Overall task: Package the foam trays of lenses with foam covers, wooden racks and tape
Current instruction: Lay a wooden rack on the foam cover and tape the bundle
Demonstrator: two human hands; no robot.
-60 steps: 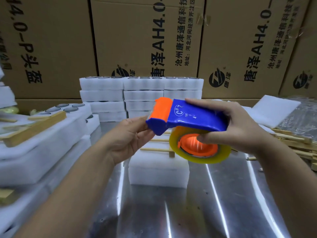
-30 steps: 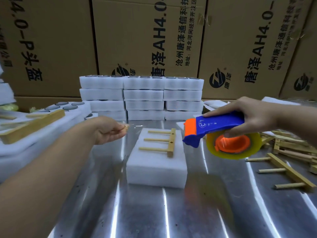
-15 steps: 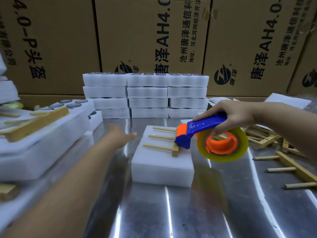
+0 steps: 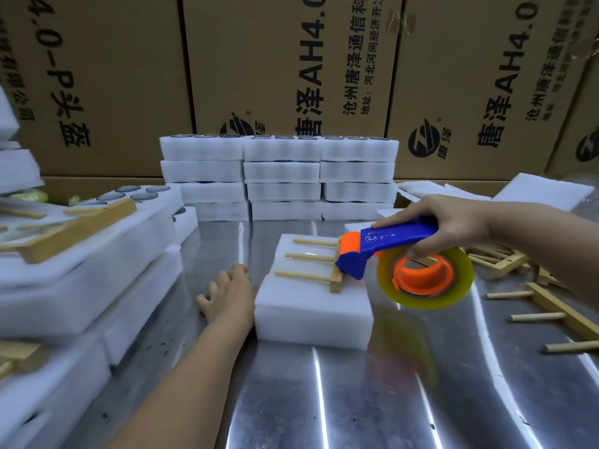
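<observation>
Since a second ago: left hand (image 4: 228, 296) has dropped from mid-air, where it pinched the tape end, to the tabletop (image 4: 324, 400), touching the left side of the foam tray stack (image 4: 311, 319). Its grip faces away, so I can't tell if it still pinches tape. Right hand (image 4: 453, 222) grip is wrapped round the tape dispenser (image 4: 395, 239), moved in with its nose over the wooden rack (image 4: 308, 276) lying on the stack. Likely meaning: tape end anchored low left, strap over rack next.

Bright overhead light throws long white glare streaks across the steel desk (image 4: 324, 400), while the wide-angle edges bow and blur.
</observation>
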